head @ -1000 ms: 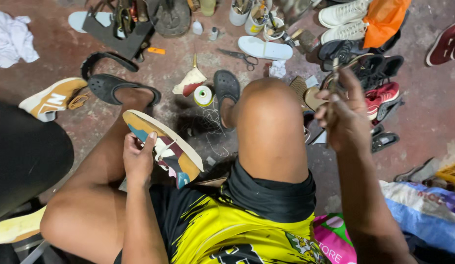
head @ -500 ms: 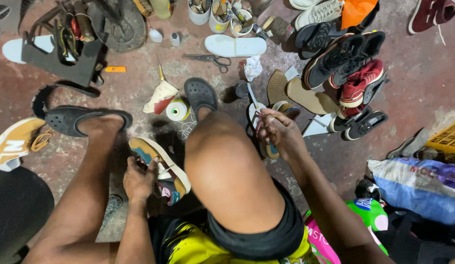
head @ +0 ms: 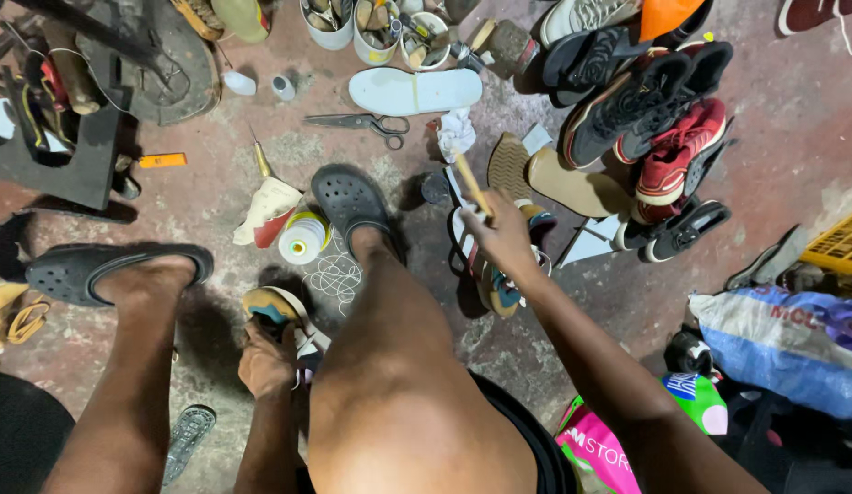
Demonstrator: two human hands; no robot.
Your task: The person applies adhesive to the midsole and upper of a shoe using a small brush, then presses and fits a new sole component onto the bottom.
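Left hand (head: 266,361) clenched, right hand (head: 504,240) outstretched

Dim overhead light, soft shadows, wide-angle warp.

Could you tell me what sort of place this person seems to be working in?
Most likely an informal shoe-repair spot on a concrete floor: piled worn shoes, a loose white insole, scissors and a thread spool surround the person, whose left hand holds a sneaker.

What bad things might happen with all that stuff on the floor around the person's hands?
The left hand grips a shoe low between the legs, where it might slip. The right hand holds a thin wooden stick over another shoe; a hard push could perhaps snap it or poke a finger. The scissors and thread spool lie close to the feet, so a moving foot might knock them.
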